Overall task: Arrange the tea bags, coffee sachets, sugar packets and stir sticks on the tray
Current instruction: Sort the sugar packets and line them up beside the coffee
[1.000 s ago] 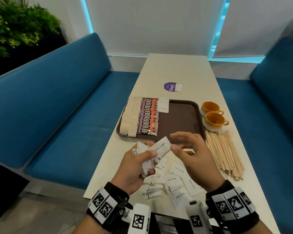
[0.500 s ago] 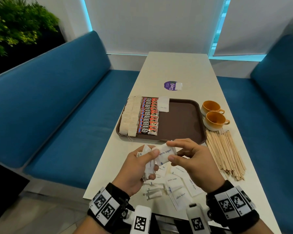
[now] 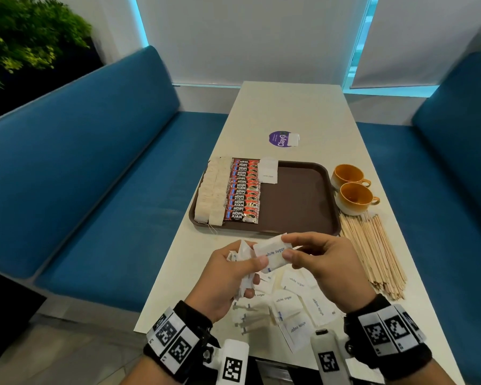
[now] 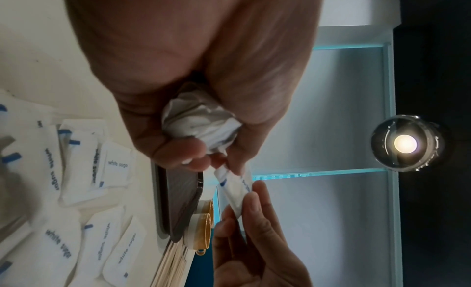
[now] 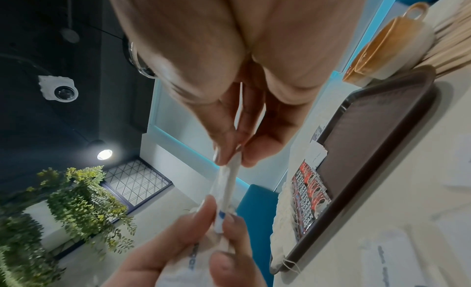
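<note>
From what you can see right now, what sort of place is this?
Probably a café or office pantry booth: blue benches flank a long white table holding a brown serving tray of coffee sachets, with two cups beside it.

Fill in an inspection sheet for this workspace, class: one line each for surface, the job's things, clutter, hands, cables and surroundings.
Surface: pale table, mostly bare at the far end.
Job's things: brown tray holds tea bags, coffee sachets and one sugar packet; loose sugar packets lie on the table near the person; stir sticks lie right of the tray.
Clutter: two orange cups; purple sticker.
Hands: left hand grips a bunch of packets; right hand pinches the top packet, which the left thumb also touches.
Cables: nothing seen.
Surroundings: blue benches, window blinds, plant.
</note>
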`<state>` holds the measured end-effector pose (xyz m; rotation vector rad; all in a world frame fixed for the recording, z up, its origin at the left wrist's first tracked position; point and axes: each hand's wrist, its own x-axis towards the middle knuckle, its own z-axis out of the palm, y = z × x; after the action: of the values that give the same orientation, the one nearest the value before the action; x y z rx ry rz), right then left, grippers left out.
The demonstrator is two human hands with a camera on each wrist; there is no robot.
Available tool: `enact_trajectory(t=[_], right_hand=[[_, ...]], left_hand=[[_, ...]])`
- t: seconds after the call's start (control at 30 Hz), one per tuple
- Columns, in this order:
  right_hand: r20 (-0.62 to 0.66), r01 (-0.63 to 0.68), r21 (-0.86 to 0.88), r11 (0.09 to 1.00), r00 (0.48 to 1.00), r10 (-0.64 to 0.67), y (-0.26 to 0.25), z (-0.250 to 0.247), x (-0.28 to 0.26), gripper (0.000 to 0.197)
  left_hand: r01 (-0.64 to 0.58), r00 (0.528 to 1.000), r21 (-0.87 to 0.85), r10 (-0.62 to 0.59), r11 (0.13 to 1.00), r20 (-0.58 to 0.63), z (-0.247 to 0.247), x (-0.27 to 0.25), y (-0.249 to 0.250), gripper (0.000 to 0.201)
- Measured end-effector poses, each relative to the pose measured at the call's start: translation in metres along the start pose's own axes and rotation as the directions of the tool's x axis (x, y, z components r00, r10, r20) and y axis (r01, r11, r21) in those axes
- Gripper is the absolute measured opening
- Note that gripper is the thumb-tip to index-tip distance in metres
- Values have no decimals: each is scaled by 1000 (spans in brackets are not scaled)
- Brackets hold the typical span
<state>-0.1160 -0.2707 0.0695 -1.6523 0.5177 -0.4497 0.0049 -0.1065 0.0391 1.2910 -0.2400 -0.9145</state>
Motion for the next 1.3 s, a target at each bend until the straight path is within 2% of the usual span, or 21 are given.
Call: enact_trajectory(t=[0.17,0.33,0.57,0.67,0.77,0.83,0.93,1.13,1.3], right_hand=[[33,1,-84,996,999,2,-1,0,4,24],[55,-31,-81,996,998,36,0,3,12,24],[116,-89,11,996,989,87,0,10,34,24],[90,-78,-7,997,993,78,2,10,53,24],[76,-71,2,997,995,70,5,5,79,27],[66,-83,34,996,995,81,7,1,103,28],[18,-95,35,995,995,95,13,-3,149,28],[-119,-225,4,974,967,224,49,-3,242,27],[-184,-319,-118,940,937,295,73,7,284,26]], left_hand=[[-11,1000,98,13,995,-18,-2,6,-3,7],[-35,998,117,41,992,-51,-4,13,-3,9],[-52,993,93,61,994,-97,-9,25,8,6],[-23,993,56,30,998,-117,-12,31,13,16],[57,993,-104,-67,993,-95,-15,36,18,28],[130,989,-271,-143,954,-29,-18,40,21,28],[170,985,-445,-168,879,45,-22,48,24,48],[151,988,-432,-144,889,50,-30,61,24,57],[184,982,-452,-184,873,44,-34,65,20,54]])
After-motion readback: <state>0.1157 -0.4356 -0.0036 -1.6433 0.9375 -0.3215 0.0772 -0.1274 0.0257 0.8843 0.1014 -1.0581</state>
